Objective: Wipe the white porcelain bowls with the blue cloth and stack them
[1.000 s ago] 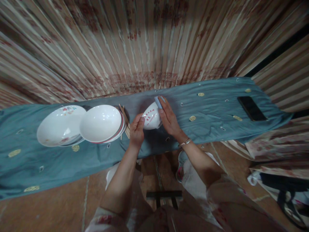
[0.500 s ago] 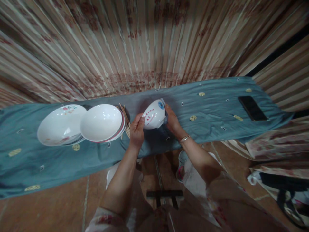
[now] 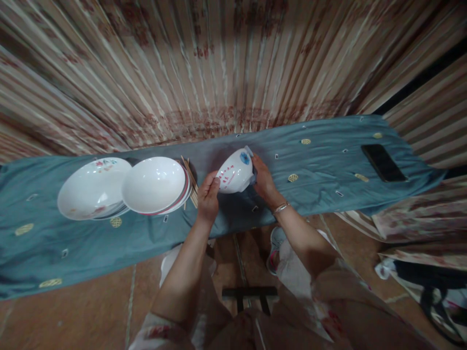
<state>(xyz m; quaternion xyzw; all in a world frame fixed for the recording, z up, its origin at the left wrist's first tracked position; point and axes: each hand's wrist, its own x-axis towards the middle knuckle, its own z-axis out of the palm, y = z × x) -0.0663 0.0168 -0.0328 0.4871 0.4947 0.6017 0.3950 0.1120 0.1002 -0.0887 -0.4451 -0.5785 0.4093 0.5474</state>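
Note:
A white bowl (image 3: 235,172) with red characters and a blue flower is held tilted on its side above the table, its outer wall facing me. My left hand (image 3: 208,197) pinches its rim from the left, thumb on the outside. At the bowl's base, my right hand (image 3: 264,180) presses a grey-blue cloth (image 3: 249,151), mostly hidden behind the bowl and fingers. Just left of my left hand lie several wooden chopsticks (image 3: 191,182), next to a stack of white bowls (image 3: 153,184) with a red-edged one among them.
Farther left, large white flowered dishes (image 3: 93,189) are stacked, overlapped by the smaller stack. A black phone (image 3: 383,163) lies at the right end of the blue-green tablecloth (image 3: 321,165). A pleated curtain (image 3: 226,73) hangs behind the table. Below stands a dark metal bar (image 3: 250,292).
The bowl has turned slightly in my hands and sits a touch higher at its base end. My right hand has shifted a little around the base. The stacks stay as they were.

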